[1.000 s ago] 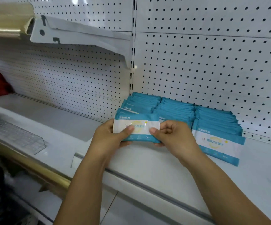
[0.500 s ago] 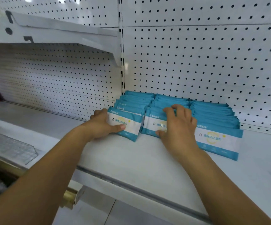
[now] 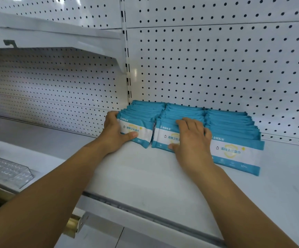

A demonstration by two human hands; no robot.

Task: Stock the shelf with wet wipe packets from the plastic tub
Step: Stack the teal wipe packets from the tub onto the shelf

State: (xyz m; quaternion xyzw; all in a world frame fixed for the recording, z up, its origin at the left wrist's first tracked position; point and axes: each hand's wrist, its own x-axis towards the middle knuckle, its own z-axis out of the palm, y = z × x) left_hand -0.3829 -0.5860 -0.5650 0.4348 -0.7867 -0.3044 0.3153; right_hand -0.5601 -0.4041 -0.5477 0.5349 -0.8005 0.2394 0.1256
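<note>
- Teal-and-white wet wipe packets [image 3: 186, 111] stand in three rows at the back edge of the white shelf [image 3: 145, 176]. They lean against the pegboard [image 3: 216, 59], with their printed faces turned toward the front edge.
- The left row [image 3: 141, 113] starts just beside the slotted upright where two pegboard panels meet. The middle row [image 3: 182, 113] touches it, and the right row [image 3: 231, 126] reaches furthest toward the shelf's front edge.
- The left hand [image 3: 115, 133] grips the front of the left row. Its fingers are curled round the left end of the packets and its thumb is laid across the front packet's face.
- The right hand [image 3: 191, 140] rests released on the middle row. Its fingers are spread over the packet tops and its thumb touches the lower part of the front packet.
- Both bare forearms reach in over the shelf's front edge.
- A white bracket [image 3: 55, 38] of a higher shelf juts out at upper left.
- A clear divider [image 3: 5, 172] lies on the neighbouring shelf to the left, and a brass-coloured fitting [image 3: 73, 224] shows below the front edge.
</note>
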